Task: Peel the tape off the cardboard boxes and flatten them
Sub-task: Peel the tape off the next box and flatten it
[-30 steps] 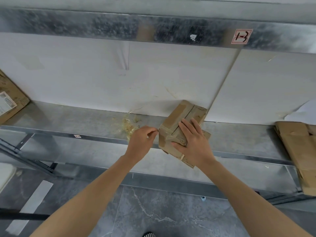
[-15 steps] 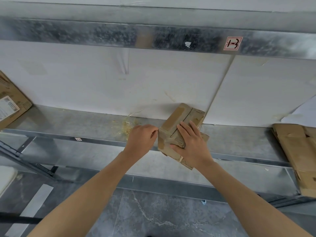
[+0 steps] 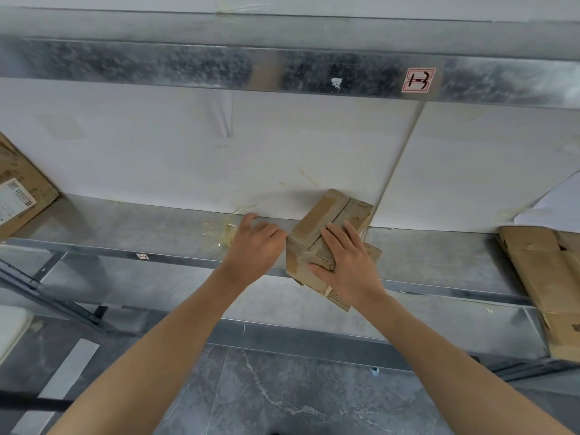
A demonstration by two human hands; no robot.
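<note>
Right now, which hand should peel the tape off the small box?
Left. The left hand curls its fingers at the tape on the box edge; the right hand lies flat on top, pinning it to the shelf.

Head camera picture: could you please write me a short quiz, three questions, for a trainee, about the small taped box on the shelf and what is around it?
1. True or false: the right hand lies with straight fingers on top of the small cardboard box.
2. Choose one. The small cardboard box rests on: A) the floor; B) the metal shelf; C) a chair.
3. Fill in the missing word: the flattened cardboard lies on the shelf to the ___ of the small box.

Key: 1 true; 2 B; 3 right.
</note>
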